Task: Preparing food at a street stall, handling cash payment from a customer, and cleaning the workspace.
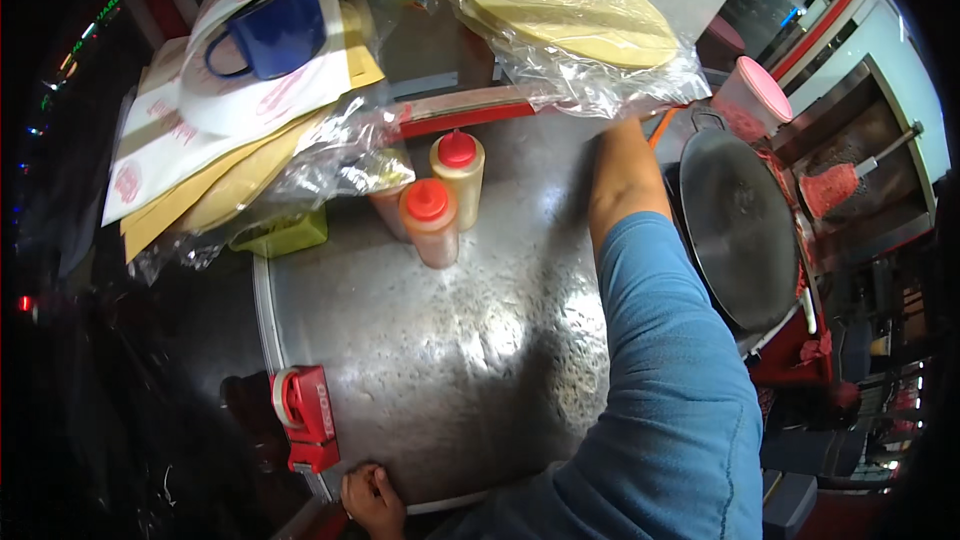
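My left hand (373, 499) rests at the near left corner of the steel counter (420, 345), fingers curled, nothing visible in them. Just beyond it stands a red tape dispenser (311, 420) with a roll of tape. My right arm, in a blue sleeve, reaches far forward over the counter. The right hand itself is hidden behind a clear plastic bag of round flatbreads (570, 11), so what it touches cannot be seen. Squeeze bottles stand mid-counter: an orange-red one (431, 225) with a red cap, a cream-coloured one (461, 172), and another partly hidden behind them.
A black griddle pan (739, 225) lies right of my arm, near a vertical meat broiler (829, 187) and a pink-lidded tub (752, 97). Above the left side are printed paper sheets (165, 142) with a blue enamel mug (281, 30). A green container (289, 234) sits below them.
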The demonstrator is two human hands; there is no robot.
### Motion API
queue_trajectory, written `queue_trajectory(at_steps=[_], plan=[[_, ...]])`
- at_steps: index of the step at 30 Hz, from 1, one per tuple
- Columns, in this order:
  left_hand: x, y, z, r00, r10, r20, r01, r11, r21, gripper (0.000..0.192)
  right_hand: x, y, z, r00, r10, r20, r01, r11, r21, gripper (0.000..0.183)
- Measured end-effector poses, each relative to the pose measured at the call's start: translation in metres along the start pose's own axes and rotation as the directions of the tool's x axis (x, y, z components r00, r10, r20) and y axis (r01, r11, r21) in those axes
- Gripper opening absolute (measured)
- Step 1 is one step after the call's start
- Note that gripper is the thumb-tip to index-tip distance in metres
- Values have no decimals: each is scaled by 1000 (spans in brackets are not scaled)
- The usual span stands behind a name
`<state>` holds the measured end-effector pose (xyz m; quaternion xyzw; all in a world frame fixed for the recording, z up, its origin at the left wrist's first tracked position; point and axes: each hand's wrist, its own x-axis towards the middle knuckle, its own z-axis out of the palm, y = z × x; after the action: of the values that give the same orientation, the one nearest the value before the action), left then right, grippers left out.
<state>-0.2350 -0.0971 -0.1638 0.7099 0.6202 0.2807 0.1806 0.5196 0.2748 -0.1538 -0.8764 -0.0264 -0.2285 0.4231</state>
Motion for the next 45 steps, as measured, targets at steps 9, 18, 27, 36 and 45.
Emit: queue_trajectory(at_steps=[9, 18, 27, 36, 45], plan=[[0, -8, 9, 999, 39, 25, -39, 999, -4, 28, 60, 32, 5, 908, -162, 385, 354, 788, -503, 34], [6, 15, 8, 998, 60, -23, -61, 997, -37, 31, -5, 8, -9, 801, -419, 428, 582, 712, -393, 32], [8, 14, 10, 994, 98, -51, -101, 993, -54, 27, -86, 37, -94, 780, -593, 198, 591, 803, 77, 38], [3, 12, 4, 996, 57, -69, -64, 993, -99, 23, -234, 109, -330, 300, -814, 497, 539, 574, 616, 31], [-4, 8, 1, 997, 33, -75, -40, 995, -92, 21, -209, 79, -400, 508, -798, 324, 421, 558, 715, 44]])
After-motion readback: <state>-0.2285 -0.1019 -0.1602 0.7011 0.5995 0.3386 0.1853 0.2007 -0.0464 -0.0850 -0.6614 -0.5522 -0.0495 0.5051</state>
